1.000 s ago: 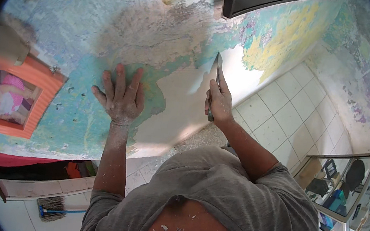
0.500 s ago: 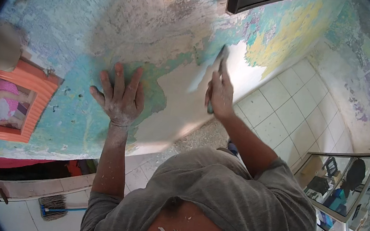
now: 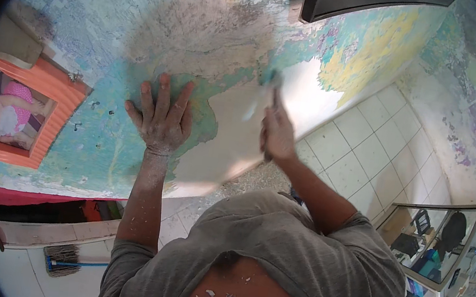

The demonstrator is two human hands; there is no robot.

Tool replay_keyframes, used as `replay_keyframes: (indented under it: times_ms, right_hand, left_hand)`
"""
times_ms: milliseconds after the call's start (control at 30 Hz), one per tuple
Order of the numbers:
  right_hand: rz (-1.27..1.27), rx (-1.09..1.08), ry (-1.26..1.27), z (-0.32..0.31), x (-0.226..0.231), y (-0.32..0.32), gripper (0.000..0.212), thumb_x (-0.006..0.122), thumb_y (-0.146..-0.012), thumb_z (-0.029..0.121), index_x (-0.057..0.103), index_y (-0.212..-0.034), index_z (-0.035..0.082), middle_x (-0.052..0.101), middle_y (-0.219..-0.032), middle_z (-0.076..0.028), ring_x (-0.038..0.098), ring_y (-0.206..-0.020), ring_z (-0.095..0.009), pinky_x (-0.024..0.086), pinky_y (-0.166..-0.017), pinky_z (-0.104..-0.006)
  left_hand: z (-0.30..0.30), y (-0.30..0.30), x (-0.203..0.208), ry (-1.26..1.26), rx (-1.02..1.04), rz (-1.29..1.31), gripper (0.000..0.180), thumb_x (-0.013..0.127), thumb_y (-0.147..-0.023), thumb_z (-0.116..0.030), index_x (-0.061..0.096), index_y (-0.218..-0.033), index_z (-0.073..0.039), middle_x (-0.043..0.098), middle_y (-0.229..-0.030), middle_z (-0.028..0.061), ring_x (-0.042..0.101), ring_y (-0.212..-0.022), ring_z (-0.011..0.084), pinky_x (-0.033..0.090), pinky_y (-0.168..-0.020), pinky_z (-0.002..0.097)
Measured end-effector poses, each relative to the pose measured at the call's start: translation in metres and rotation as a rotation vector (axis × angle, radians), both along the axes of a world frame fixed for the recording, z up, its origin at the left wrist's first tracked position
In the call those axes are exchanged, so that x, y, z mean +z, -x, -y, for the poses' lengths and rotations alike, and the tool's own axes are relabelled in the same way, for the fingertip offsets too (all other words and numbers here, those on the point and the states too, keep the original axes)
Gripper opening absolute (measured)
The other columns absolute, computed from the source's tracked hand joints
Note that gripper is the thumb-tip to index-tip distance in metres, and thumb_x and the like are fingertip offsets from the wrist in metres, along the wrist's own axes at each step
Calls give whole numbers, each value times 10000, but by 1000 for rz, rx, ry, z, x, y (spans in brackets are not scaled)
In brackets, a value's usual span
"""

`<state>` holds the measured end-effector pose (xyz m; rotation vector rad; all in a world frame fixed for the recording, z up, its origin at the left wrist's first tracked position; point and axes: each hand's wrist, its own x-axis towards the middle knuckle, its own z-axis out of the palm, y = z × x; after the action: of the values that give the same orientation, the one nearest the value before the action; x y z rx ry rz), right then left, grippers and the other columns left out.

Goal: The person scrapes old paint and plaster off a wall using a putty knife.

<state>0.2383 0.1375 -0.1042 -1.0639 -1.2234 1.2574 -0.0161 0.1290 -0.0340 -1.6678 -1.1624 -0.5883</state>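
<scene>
A wall (image 3: 97, 36) with worn green, blue and yellow paint rises in front of me, with a bare whitish patch (image 3: 226, 126) low in its middle. My left hand (image 3: 164, 120) lies against the green paint left of this patch, dusty, its fingers spread and nothing in them. At the patch's right side my right hand (image 3: 279, 133) is closed round the handle of a scraper (image 3: 276, 88). The scraper's blade points up the wall and is blurred by motion; most of its handle is hidden in my fingers.
An orange picture frame (image 3: 43, 136) hangs at the left. A dark-framed panel (image 3: 374, 5) juts in at the top. A glass-topped cabinet (image 3: 431, 243) stands on the right, and a brush head with a blue handle (image 3: 62, 261) lies on the tiled floor (image 3: 364, 140) at lower left.
My right hand and the scraper have shifted, with the blade now further left and slightly lower on the wall. The left hand stays on the wall; the whole view has moved slightly.
</scene>
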Motion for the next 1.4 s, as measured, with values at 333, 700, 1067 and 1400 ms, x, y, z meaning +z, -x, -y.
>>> replay_keyframes:
  times_ms: [333, 700, 1067, 1400]
  right_hand:
    - [373, 291, -32, 10, 3, -73, 634, 570, -988, 146, 291, -1557, 110, 654, -1092, -170, 614, -974, -237, 469, -944, -335]
    - [694, 516, -128, -51, 77, -115, 710, 605, -949, 114, 264, -1571, 153, 692, -1001, -189, 685, -930, -262, 513, -882, -359]
    - [605, 568, -161, -105, 67, -142, 248, 646, -939, 111, 609, -1154, -7, 697, -878, -117, 651, -765, -137, 518, -723, -302]
    - [743, 673, -226, -121, 85, -119, 254, 653, -943, 134, 616, -1158, 3, 677, -845, -108, 583, -705, -131, 495, -670, -295]
  left_hand:
    - [13, -28, -30, 213, 117, 115, 417, 628, -910, -316, 647, -1325, -280, 398, -1550, 154, 282, -1451, 402, 35, -1134, 694]
    - [-18, -64, 2, 15, 248, 413, 676, 640, -898, -372, 436, -1479, -93, 241, -1545, 332, 236, -1418, 517, 137, -1035, 782]
    - [-19, -65, -25, 77, 301, 298, 634, 639, -877, -463, 552, -1358, -58, 132, -1563, 389, 149, -1463, 533, -18, -1106, 729]
    - [-15, -83, -43, 224, 315, 310, 579, 650, -844, -439, 572, -1220, -6, 461, -1183, 269, 438, -1144, 422, 279, -895, 678]
